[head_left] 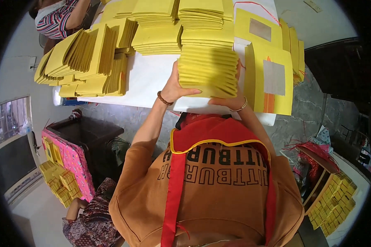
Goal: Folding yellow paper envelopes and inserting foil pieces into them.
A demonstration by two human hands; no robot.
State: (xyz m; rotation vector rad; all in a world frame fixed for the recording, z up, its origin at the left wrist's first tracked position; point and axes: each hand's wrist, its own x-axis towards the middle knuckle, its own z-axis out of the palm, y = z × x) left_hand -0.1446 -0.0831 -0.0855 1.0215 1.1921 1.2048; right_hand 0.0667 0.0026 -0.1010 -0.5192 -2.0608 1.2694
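Between my two hands is a thick stack of folded yellow paper pieces (208,72), its wavy folded edges turned toward me. My left hand (175,88), with a brown bead bracelet at the wrist, grips the stack's left side, thumb lying along the near face. On the other side my right hand (231,101), wearing a light bangle, closes on the lower right corner; its fingers are partly hidden behind the paper. The stack is over the near part of the white table (146,84), close against more yellow stacks (158,39).
Fanned yellow stacks (80,57) cover the table's left side. Flat yellow sheets with grey panels (274,78) lie at the right. A person in a striped top (57,20) is at the far left, another in patterned clothing (92,218) at lower left. Bundled yellow stacks (334,203) stand at lower right.
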